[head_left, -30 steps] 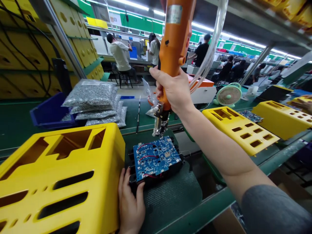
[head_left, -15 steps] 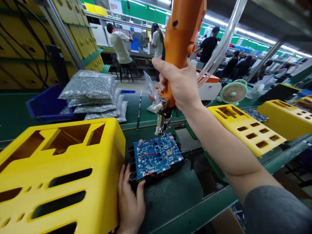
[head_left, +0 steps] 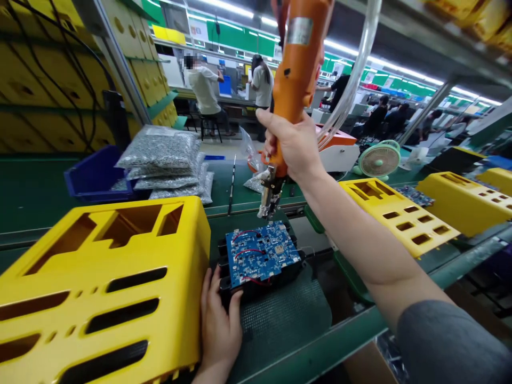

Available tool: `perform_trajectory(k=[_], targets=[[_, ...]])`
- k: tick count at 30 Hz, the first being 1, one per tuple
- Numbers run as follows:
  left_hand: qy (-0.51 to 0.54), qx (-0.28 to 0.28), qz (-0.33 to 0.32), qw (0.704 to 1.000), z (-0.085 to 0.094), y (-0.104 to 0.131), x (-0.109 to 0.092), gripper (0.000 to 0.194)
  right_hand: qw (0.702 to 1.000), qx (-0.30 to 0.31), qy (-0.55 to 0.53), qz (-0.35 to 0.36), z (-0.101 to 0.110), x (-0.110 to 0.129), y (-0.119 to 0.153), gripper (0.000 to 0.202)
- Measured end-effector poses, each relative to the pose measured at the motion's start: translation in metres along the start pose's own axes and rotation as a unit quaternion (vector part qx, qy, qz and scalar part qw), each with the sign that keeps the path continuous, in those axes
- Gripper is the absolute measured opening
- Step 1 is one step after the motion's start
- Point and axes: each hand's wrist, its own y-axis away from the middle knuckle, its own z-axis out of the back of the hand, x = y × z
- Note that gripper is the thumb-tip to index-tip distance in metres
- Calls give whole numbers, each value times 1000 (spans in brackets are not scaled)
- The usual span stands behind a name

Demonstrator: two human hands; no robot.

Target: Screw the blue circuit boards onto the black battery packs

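My right hand point(head_left: 294, 138) is wrapped round an orange power screwdriver point(head_left: 298, 74), held upright with its metal tip just above the far edge of a blue circuit board point(head_left: 264, 253). Thin red wires cross the board, which lies on a black base. At the base's near left corner is my left hand point(head_left: 222, 314), its thumb and fingers gripping the black part. A large yellow housing point(head_left: 184, 288) with slots stands directly left of that hand. Under the board's near side lies a dark green textured mat point(head_left: 284, 314).
Bags of small screws point(head_left: 160, 149) are stacked beside a blue bin point(head_left: 96, 176). More yellow housings point(head_left: 400, 213) stand on the right, near a green fan point(head_left: 379, 160). Clear tubing point(head_left: 352, 74) hangs by the screwdriver. People work in the background.
The view has shifted slightly, so the yellow housing and the bags appear further right. Both hands keep their holds, and the screwdriver tip remains above the board's far edge.
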Motion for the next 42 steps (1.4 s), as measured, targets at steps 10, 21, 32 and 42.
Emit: perform_trajectory(k=[10,21,32,42], targets=[[25,46,45,998,2,-8,-5,56,999,-27,-25,20,-11,45,-5,31],[28,38,10,999,-7,-13,-6,58,999,11,-26,-36,-33,46,49,21],[26,30,6,999,-7,-12,-7,58,998,-6,-12,-55,-32,40,60,26],[26,19,3,999,-8,-12,-9,57,998,23,-48,-46,-34,36,65,26]])
